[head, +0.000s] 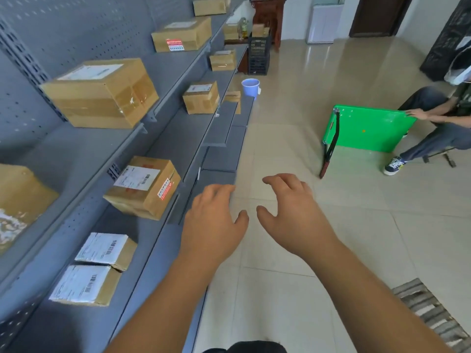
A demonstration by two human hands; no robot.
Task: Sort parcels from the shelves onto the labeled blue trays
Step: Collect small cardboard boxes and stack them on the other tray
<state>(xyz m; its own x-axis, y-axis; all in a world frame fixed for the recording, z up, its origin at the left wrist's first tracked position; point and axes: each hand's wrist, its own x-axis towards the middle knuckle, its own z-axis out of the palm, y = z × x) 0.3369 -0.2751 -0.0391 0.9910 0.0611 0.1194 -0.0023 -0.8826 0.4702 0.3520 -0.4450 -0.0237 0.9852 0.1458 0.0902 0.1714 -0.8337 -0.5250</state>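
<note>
Grey metal shelves (84, 159) run along the left, holding several brown cardboard parcels. A labeled parcel (144, 187) sits at a shelf edge just left of my left hand (214, 222). Two smaller parcels with white labels (105, 250) (85, 285) lie on the shelf below it. A large parcel (102, 93) rests higher up. My left hand hovers palm down with fingers apart, holding nothing. My right hand (293, 212) hovers beside it over the tiled floor, fingers curled and apart, empty. No blue tray is in view.
A light blue bucket (250, 86) stands at the shelf end, with a black crate (259, 56) behind it. A seated person (438, 123) at the right holds a green folding table (367, 129). A grey mat (433, 312) lies at bottom right.
</note>
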